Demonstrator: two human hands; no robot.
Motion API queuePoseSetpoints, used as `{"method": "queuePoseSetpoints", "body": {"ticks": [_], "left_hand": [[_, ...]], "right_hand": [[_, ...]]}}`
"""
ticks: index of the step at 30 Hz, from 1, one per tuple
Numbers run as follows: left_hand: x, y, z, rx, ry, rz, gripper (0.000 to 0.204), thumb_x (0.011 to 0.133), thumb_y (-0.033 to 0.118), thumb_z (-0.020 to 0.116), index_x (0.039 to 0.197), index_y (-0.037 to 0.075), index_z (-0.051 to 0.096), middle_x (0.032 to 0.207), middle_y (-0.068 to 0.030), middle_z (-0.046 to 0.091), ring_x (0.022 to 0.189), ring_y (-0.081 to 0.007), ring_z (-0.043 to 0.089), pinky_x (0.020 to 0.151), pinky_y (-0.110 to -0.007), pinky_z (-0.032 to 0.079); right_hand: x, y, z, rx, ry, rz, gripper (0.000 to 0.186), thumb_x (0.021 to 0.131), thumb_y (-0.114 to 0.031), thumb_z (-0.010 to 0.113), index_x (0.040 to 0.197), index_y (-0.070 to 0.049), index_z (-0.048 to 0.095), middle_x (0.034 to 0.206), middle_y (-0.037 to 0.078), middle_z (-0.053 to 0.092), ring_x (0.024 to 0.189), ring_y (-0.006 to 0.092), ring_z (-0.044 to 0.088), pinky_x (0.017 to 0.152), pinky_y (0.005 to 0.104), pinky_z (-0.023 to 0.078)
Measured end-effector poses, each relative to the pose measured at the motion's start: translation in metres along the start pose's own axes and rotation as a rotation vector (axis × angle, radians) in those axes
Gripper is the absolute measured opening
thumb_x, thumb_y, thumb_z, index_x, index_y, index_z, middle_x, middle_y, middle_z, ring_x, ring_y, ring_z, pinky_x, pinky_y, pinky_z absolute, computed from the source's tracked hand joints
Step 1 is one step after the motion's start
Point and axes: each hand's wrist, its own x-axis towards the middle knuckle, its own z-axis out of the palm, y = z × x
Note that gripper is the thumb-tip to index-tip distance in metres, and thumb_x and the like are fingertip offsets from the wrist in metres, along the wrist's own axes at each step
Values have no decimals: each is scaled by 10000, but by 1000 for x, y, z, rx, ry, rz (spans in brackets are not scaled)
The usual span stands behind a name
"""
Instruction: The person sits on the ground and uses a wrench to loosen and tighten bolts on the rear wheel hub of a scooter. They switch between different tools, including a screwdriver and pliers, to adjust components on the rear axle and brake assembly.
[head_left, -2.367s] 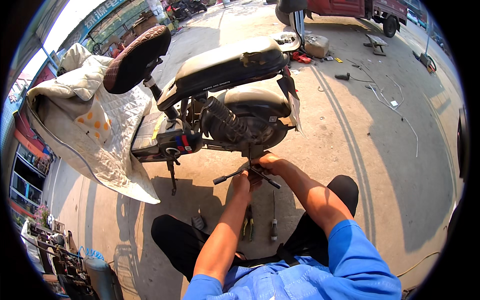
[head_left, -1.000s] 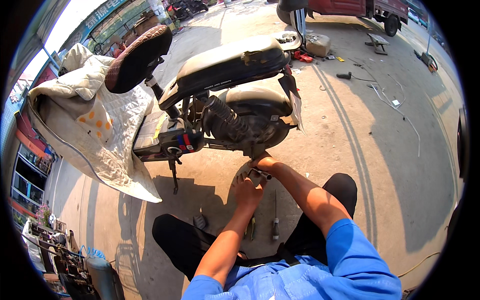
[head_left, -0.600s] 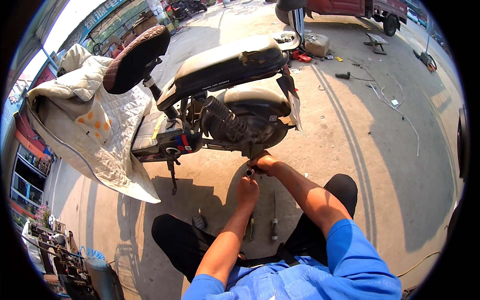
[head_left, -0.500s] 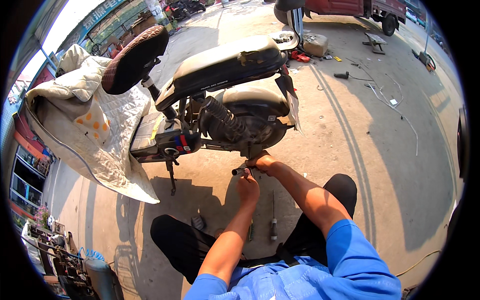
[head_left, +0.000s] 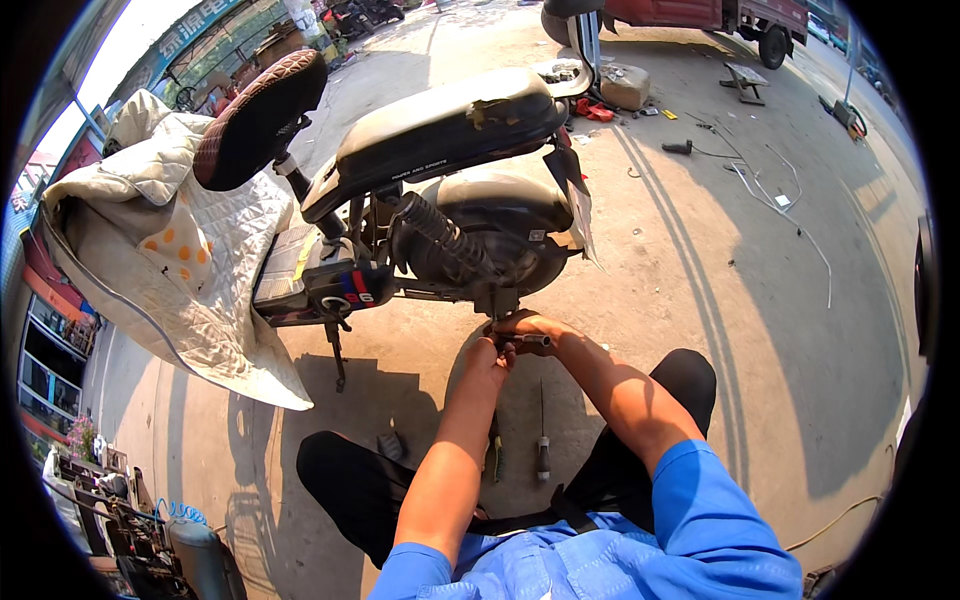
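An electric scooter [head_left: 470, 215] stands in front of me, its rear wheel [head_left: 520, 270] and shock absorber [head_left: 445, 238] facing me. Low by the wheel's hub, both my hands are close together. A socket wrench [head_left: 537, 341] with a round metal tube end sticks out to the right beneath my right hand. My left hand [head_left: 490, 350] is closed on the wrench's near part. Curled at the hub, my right hand [head_left: 525, 324] has its fingertips mostly hidden, so what it grips does not show. A screwdriver [head_left: 544, 460] and a green-handled tool [head_left: 497, 458] lie on the ground between my legs.
A quilted cover [head_left: 230, 250] drapes over the scooter's front at left. An air tank [head_left: 197, 550] with a blue coiled hose stands lower left. Cables [head_left: 780, 205] lie on the concrete at right. A small stool [head_left: 745, 82] and a red cargo vehicle [head_left: 670, 12] are farther back.
The wrench's tube end has swung from pointing left to pointing right, below the hub. My left hand has moved up slightly, close against my right hand, which stays at the hub.
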Motion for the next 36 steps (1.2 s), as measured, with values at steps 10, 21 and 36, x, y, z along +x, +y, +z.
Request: {"method": "queuePoseSetpoints", "body": {"ticks": [10,21,36], "left_hand": [[-27,-18,-10,1271,413,1016,341,762,152,645,1031,-41,563,910,-195,595,798,-365,593,744,-436,494],[-42,-28,-12,1434,372,1151,278,809,192,661,896,-55,570,921,-240,580,878,-391,584,736,-453,475],[10,-26,-12,211,351,530,388,994,260,326,962,-51,555,838,-148,652,690,-284,665,660,-408,575]], "right_hand": [[39,67,-18,39,-36,-369,292,921,-159,493,1203,-143,568,1201,0,550,1082,95,533,917,277,432],[25,20,11,192,134,-61,184,877,-271,585,883,-92,627,746,24,629,604,126,566,553,316,440],[20,7,24,-54,166,-160,190,879,-182,600,916,-1,646,911,108,672,790,186,645,646,348,517]]}}
